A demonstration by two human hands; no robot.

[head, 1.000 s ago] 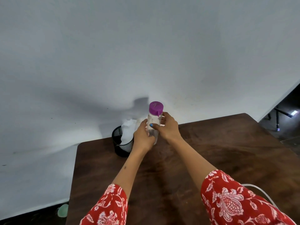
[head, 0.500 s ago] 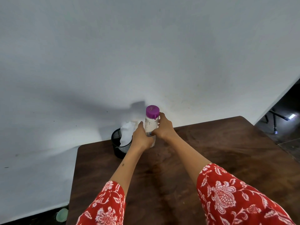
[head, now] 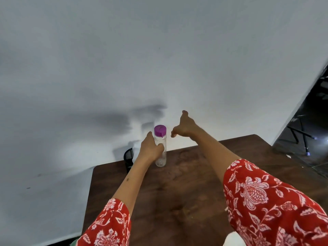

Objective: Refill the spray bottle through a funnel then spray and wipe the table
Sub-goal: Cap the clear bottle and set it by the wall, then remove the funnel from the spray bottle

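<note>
A clear bottle [head: 162,153] with a purple cap [head: 160,130] stands upright near the far edge of the dark wooden table [head: 186,183]. My left hand [head: 150,148] grips the bottle's body from the left side. My right hand [head: 183,126] is off the bottle, lifted up and to the right of the cap, with its fingers loosely spread and holding nothing. No funnel or spray head shows in this view.
A black mesh cup [head: 128,157] holding something white stands at the table's far left corner, partly behind my left arm. A white wall rises just behind the table. A white object [head: 232,238] shows at the bottom edge. Dark floor and stands lie to the right.
My right hand has let go of the bottle and risen to the right. The bottle now stands on the table, held by my left hand alone.
</note>
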